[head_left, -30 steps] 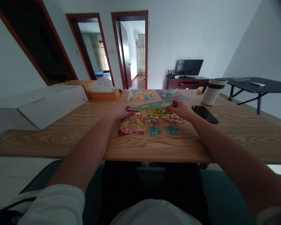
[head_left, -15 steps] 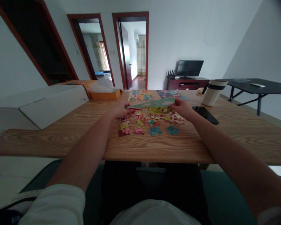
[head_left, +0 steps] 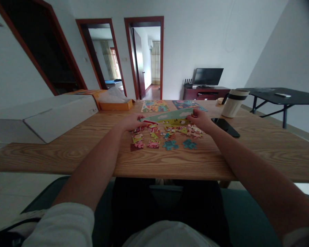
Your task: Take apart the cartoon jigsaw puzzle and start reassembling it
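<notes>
Left hand (head_left: 130, 122), right hand (head_left: 201, 120) pinch jigsaw strip (head_left: 167, 117) ends.

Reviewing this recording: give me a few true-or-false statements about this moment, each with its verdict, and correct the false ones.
1. The left hand and right hand hold opposite ends of a puzzle strip. True.
2. The phone stands upright against the mug. False: the phone lies flat on the table, apart from the mug.
3. Loose puzzle pieces lie on the table, nearer the person than the strip. True.
4. A white carton sits on the right of the table. False: the white carton is on the left, beside an orange tissue box.
5. Two assembled puzzles lie beyond the strip. True.
</notes>
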`<state>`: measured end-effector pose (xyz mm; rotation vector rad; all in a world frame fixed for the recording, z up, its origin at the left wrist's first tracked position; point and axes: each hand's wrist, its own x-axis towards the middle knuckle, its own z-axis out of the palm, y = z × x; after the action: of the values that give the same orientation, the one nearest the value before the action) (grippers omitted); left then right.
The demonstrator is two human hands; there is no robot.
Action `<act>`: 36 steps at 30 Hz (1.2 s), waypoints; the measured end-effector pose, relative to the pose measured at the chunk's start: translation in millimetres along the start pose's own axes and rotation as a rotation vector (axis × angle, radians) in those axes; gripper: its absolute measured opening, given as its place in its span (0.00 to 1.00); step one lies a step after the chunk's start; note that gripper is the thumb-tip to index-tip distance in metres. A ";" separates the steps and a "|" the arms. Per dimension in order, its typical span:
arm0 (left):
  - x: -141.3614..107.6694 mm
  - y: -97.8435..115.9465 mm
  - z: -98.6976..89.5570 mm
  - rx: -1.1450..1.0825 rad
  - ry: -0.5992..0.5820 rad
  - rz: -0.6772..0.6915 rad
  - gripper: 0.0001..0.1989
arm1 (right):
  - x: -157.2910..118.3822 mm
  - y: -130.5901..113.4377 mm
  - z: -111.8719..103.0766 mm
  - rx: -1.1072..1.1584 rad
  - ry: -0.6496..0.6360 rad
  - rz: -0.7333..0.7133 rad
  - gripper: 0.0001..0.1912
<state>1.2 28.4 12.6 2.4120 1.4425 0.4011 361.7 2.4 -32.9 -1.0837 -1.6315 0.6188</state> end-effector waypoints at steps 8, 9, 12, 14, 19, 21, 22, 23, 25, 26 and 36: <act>0.8 0.2 0.8 -0.011 0.031 -0.028 0.25 | -0.8 2.1 0.4 -0.059 0.008 0.030 0.12; 0.8 1.0 1.0 -0.010 0.032 -0.033 0.25 | -0.6 2.9 0.5 -0.074 0.015 0.021 0.12; 0.4 4.0 1.4 -0.006 0.047 -0.041 0.25 | 0.6 6.7 1.1 -0.123 0.043 -0.018 0.12; 0.1 5.6 1.5 -0.014 0.051 -0.040 0.25 | 1.6 9.9 1.3 -0.144 0.057 -0.026 0.12; -0.5 5.8 1.7 -0.025 0.059 -0.018 0.25 | 3.4 15.3 0.5 -0.160 0.053 -0.020 0.11; -0.5 5.4 2.2 -0.029 0.060 -0.018 0.25 | 3.7 15.6 0.2 -0.160 0.047 -0.019 0.11; -0.4 5.1 2.6 -0.034 0.053 -0.023 0.25 | 3.8 15.5 0.1 -0.159 0.045 -0.017 0.11; -0.2 5.0 3.1 -0.036 0.045 -0.025 0.25 | 3.8 15.3 0.1 -0.157 0.044 -0.016 0.11; 0.7 4.5 4.1 -0.031 0.035 -0.018 0.24 | 3.6 14.5 0.2 -0.151 0.039 -0.018 0.10; 1.2 4.1 4.5 -0.023 0.032 -0.010 0.23 | 3.4 14.1 0.3 -0.147 0.037 -0.019 0.10; 4.8 0.1 6.7 0.012 0.029 0.038 0.23 | 2.1 11.9 0.6 -0.116 0.029 -0.022 0.11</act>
<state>6.1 31.8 6.9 2.4566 1.4168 0.4392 365.1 9.9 -41.9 -1.1519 -1.6685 0.4973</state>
